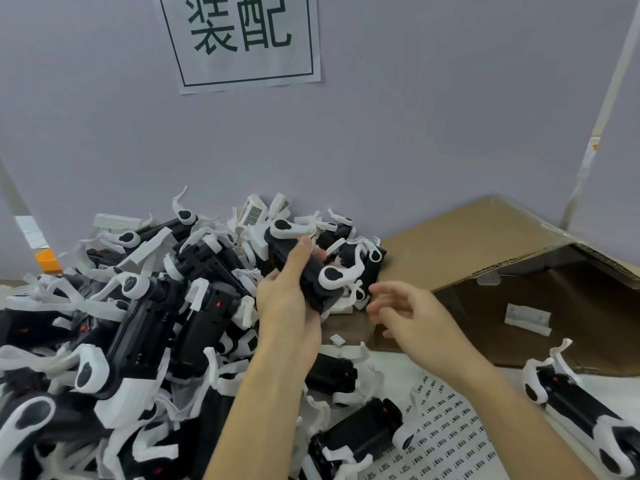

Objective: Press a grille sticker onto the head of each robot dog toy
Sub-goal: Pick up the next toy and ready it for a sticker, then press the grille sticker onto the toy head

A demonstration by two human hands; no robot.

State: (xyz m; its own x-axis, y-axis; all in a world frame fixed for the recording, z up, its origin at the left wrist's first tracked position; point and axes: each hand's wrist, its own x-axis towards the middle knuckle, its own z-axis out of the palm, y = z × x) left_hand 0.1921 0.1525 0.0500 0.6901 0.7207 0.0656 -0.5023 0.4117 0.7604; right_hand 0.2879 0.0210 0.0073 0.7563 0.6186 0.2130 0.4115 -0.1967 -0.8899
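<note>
My left hand (287, 296) grips a black-and-white robot dog toy (311, 271) by its body, held up over the far end of the pile. Its white legs stick out to the right. My right hand (412, 313) hovers just right of the toy, fingers loosely spread, holding nothing. A sheet of small grille stickers (446, 434) lies on the table near the front. A large pile of robot dog toys (138, 323) fills the left half of the table. Toy heads bearing grille stickers (254, 214) show at the back of the pile.
An open cardboard box (519, 271) lies on its side at the right, with a white part (526, 318) inside. Three more toys lie by the sticker sheet, one at the far right (581, 410). A wall with a printed sign (239, 39) stands close behind.
</note>
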